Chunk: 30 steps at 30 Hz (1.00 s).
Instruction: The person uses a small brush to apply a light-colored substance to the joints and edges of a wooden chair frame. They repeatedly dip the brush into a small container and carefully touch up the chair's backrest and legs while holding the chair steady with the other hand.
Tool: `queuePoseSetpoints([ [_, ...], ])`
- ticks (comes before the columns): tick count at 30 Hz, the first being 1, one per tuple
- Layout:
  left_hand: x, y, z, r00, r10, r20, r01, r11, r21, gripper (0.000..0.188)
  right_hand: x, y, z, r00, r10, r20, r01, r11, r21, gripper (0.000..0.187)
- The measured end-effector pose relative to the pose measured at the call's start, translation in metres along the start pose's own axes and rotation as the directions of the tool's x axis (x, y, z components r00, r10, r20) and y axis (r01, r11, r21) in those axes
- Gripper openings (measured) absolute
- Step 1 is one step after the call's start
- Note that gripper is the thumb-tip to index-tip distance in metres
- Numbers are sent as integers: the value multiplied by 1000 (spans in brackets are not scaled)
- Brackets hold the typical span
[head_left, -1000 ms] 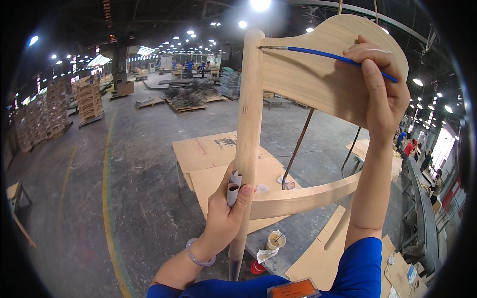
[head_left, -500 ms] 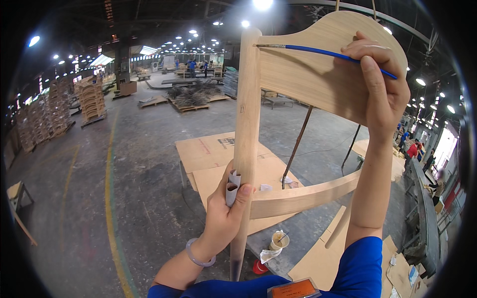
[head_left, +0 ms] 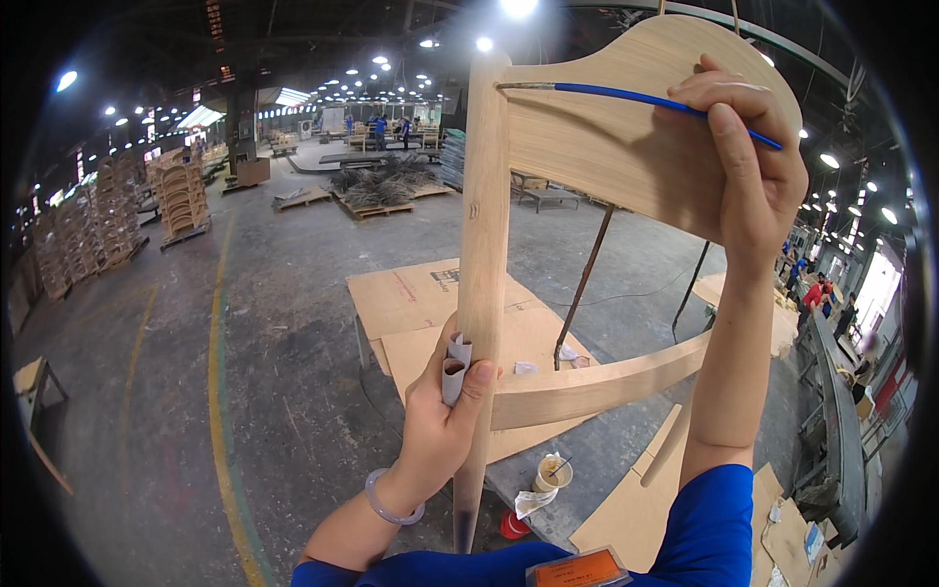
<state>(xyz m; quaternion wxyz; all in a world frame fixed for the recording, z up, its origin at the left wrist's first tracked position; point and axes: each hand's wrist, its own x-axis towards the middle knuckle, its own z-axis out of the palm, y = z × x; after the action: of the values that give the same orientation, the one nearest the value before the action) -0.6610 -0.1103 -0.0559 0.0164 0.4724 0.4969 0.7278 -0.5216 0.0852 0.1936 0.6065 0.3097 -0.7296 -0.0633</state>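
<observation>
A pale wooden chair frame fills the middle, with a round upright post (head_left: 484, 225), a wide curved back panel (head_left: 606, 142) and a curved lower rail (head_left: 602, 384). My left hand (head_left: 437, 421) is closed round the post near the rail. A curled piece of grey sandpaper (head_left: 455, 377) is tucked between that hand and the wood. High on the panel's right side, my right hand (head_left: 748, 157) pinches a thin blue-handled paintbrush (head_left: 616, 97). The brush tip touches the post beside its joint with the panel. Some right fingers rest against the panel.
Below stands a cardboard-covered table (head_left: 406, 298). A cup of pale paste (head_left: 553, 474) with a stick in it sits near me, above a red container (head_left: 514, 525). Stacked wooden parts (head_left: 178, 196) and a pile of thin dark strips (head_left: 383, 181) lie farther off. Other people work in the distance.
The post and panel have shifted slightly left and up in view. The brush tip has moved a little with them and stays at the joint. Both hands keep their grips.
</observation>
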Motion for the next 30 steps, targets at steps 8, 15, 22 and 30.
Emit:
queuePoseSetpoints([
  [8, 2, -3, 1, 1000, 2, -6, -2, 1000, 2, 56, -1, 4, 4, 1000, -13, -10, 13, 1000, 10, 20],
  [15, 2, -6, -2, 1000, -16, -18, 17, 1000, 13, 56, -2, 7, 8, 1000, -17, 3, 17, 1000, 20, 19],
  [22, 5, -10, -12, 999, 10, -42, -11, 1000, -23, 55, 4, 6, 19, 1000, 5, 11, -5, 1000, 25, 19],
  [30, 10, -7, -20, 999, 19, -50, -16, 998, 62, 56, 6, 13, 26, 1000, -17, 7, 16, 997, 78, 20],
])
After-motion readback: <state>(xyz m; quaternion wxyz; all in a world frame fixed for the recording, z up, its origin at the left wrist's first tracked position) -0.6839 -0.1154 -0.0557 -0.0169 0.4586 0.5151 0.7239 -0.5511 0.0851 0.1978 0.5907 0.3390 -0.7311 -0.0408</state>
